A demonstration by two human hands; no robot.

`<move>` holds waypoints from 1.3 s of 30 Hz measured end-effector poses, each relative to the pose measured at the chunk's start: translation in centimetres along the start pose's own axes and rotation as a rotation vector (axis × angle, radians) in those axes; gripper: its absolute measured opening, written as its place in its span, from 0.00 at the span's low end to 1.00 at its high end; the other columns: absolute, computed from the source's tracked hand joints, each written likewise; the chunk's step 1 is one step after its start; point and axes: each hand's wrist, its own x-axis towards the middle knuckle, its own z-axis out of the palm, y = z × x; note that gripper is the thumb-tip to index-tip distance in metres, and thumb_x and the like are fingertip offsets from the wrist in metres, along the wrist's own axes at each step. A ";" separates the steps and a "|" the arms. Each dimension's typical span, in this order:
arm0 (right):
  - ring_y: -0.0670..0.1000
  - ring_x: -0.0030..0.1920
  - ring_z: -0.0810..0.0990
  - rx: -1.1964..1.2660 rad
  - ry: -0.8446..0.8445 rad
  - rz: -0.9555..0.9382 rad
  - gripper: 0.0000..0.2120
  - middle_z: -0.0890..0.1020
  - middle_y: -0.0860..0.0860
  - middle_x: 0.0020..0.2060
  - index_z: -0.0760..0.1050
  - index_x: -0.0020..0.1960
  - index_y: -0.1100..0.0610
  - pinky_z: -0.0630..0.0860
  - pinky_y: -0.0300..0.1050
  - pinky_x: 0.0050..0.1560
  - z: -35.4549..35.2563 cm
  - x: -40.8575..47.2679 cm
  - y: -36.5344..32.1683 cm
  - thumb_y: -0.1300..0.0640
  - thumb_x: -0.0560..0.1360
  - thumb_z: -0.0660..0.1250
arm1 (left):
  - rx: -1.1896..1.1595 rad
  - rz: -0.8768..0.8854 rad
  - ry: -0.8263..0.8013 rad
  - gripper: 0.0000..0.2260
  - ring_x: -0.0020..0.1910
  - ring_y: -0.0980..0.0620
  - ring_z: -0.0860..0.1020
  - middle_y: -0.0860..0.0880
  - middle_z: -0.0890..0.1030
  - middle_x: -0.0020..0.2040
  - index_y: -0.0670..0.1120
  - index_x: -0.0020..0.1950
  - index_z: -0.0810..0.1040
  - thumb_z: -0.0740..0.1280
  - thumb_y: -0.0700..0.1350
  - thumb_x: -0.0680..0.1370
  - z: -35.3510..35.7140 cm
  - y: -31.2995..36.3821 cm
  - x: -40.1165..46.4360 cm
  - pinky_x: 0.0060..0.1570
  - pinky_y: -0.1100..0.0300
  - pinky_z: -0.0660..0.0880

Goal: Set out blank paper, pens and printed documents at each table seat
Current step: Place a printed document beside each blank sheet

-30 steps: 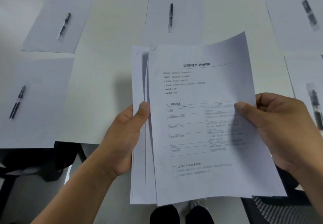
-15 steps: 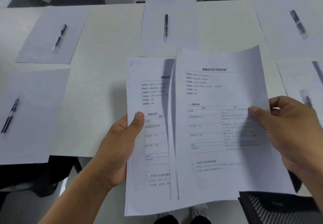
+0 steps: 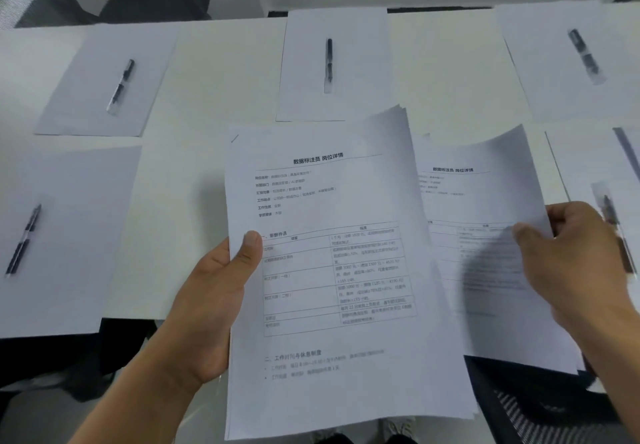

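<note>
The table (image 3: 221, 153) is carrying five blank sheets, each already with a pen on top: far left sheet (image 3: 86, 97) with pen (image 3: 121, 85), far middle sheet (image 3: 360, 73) with pen (image 3: 329, 64), far right sheet (image 3: 540, 73) with pen (image 3: 585, 56), near left sheet (image 3: 76, 236) with pen (image 3: 23, 240), near right sheet (image 3: 581, 163) with a pen (image 3: 614, 232) half hidden behind the hand. So paper and pens are looking done for these seats; no printed document is lying at any of them yet.

The stack of printed documents (image 3: 332, 288) is staying in the left hand (image 3: 214, 308), thumb pressing on the top page, fingers hidden under the stack, held above the near table edge.

Change: the single printed copy (image 3: 485, 253) that a second ago was overlapping the stack is now peeling fully off to the right, well clear of the stack's face. The right hand (image 3: 581, 270) is pinching its right edge, thumb on top, fingers curled behind; it is blurring, so it is moving.

Judgement: one copy is being separated for handing out, probably heading to the near right seat.
</note>
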 end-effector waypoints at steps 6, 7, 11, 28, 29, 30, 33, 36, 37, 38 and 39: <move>0.50 0.43 0.84 -0.006 -0.033 -0.009 0.05 0.84 0.44 0.45 0.77 0.54 0.49 0.78 0.46 0.39 0.6 1.0 -0.5 0.52 0.80 0.72 | -0.001 -0.036 -0.009 0.15 0.60 0.44 0.89 0.49 0.88 0.65 0.60 0.63 0.88 0.64 0.58 0.84 0.0 -0.2 0.0 0.47 0.49 0.87; 0.51 0.44 0.84 -0.009 -0.044 -0.007 0.05 0.85 0.45 0.46 0.77 0.55 0.50 0.79 0.47 0.40 0.8 1.2 -0.7 0.52 0.80 0.71 | -0.006 -0.039 -0.017 0.15 0.61 0.44 0.89 0.49 0.88 0.65 0.60 0.64 0.88 0.64 0.58 0.84 0.1 -0.3 0.0 0.47 0.49 0.87; 0.48 0.42 0.83 -0.051 -0.068 -0.019 0.06 0.84 0.45 0.46 0.79 0.56 0.52 0.75 0.43 0.37 1.6 1.8 -1.5 0.53 0.81 0.70 | -0.015 -0.045 -0.038 0.15 0.61 0.45 0.88 0.49 0.88 0.66 0.59 0.63 0.88 0.64 0.58 0.84 0.8 -0.5 0.2 0.47 0.50 0.87; 0.63 0.63 0.79 -0.253 -0.118 -0.096 0.19 0.81 0.57 0.60 0.80 0.68 0.57 0.77 0.58 0.60 0.0 0.1 -3.1 0.50 0.80 0.73 | -0.034 -0.031 -0.106 0.17 0.65 0.43 0.87 0.48 0.87 0.68 0.54 0.69 0.86 0.62 0.56 0.86 3.5 0.1 0.6 0.56 0.44 0.86; 0.64 0.70 0.74 -0.300 -0.105 -0.106 0.23 0.78 0.60 0.65 0.78 0.72 0.59 0.73 0.58 0.64 -0.4 -0.3 -3.3 0.50 0.81 0.72 | -0.036 -0.028 -0.111 0.17 0.65 0.43 0.86 0.47 0.87 0.68 0.54 0.69 0.86 0.62 0.56 0.86 3.6 0.1 0.6 0.57 0.44 0.86; 0.64 0.73 0.71 -0.311 -0.090 -0.120 0.24 0.76 0.61 0.68 0.77 0.73 0.59 0.71 0.56 0.64 -0.7 -0.8 -3.7 0.49 0.81 0.72 | -0.035 -0.025 -0.117 0.17 0.65 0.43 0.86 0.48 0.87 0.68 0.55 0.69 0.86 0.62 0.56 0.86 3.7 0.1 0.5 0.57 0.44 0.86; 0.55 0.58 0.81 -0.154 -0.114 -0.184 0.11 0.82 0.49 0.56 0.82 0.62 0.46 0.74 0.51 0.54 -1.8 -2.7 -5.0 0.45 0.83 0.69 | -0.032 -0.019 -0.122 0.16 0.65 0.44 0.87 0.48 0.87 0.68 0.56 0.67 0.87 0.62 0.56 0.86 4.0 0.3 0.3 0.55 0.46 0.87; 0.43 0.38 0.79 0.018 -0.310 -0.189 0.18 0.83 0.41 0.37 0.81 0.45 0.43 0.72 0.46 0.41 -2.5 -5.0 -6.0 0.37 0.86 0.61 | -0.029 -0.016 -0.134 0.16 0.65 0.45 0.87 0.48 0.87 0.68 0.57 0.67 0.87 0.63 0.56 0.86 4.3 0.4 0.0 0.54 0.47 0.87; 0.44 0.34 0.76 0.059 -0.352 -0.212 0.25 0.79 0.45 0.33 0.78 0.42 0.49 0.70 0.46 0.40 -2.7 -5.8 -6.3 0.33 0.86 0.58 | -0.028 -0.016 -0.138 0.16 0.65 0.45 0.87 0.48 0.87 0.68 0.57 0.67 0.87 0.63 0.57 0.86 4.4 0.5 -0.2 0.54 0.47 0.87; 0.47 0.31 0.70 0.101 -0.385 -0.232 0.31 0.74 0.50 0.31 0.72 0.40 0.55 0.66 0.46 0.39 -3.0 -6.6 -6.7 0.30 0.85 0.56 | -0.028 -0.012 -0.141 0.16 0.65 0.44 0.86 0.48 0.87 0.68 0.56 0.67 0.87 0.63 0.57 0.86 4.5 0.6 -0.4 0.55 0.47 0.87; 0.48 0.31 0.65 0.139 -0.403 -0.240 0.33 0.68 0.52 0.31 0.65 0.39 0.57 0.64 0.48 0.38 -3.3 -7.2 -7.0 0.27 0.83 0.54 | -0.031 -0.011 -0.143 0.17 0.66 0.44 0.86 0.48 0.87 0.68 0.56 0.67 0.87 0.63 0.57 0.86 4.7 0.7 -0.5 0.56 0.46 0.86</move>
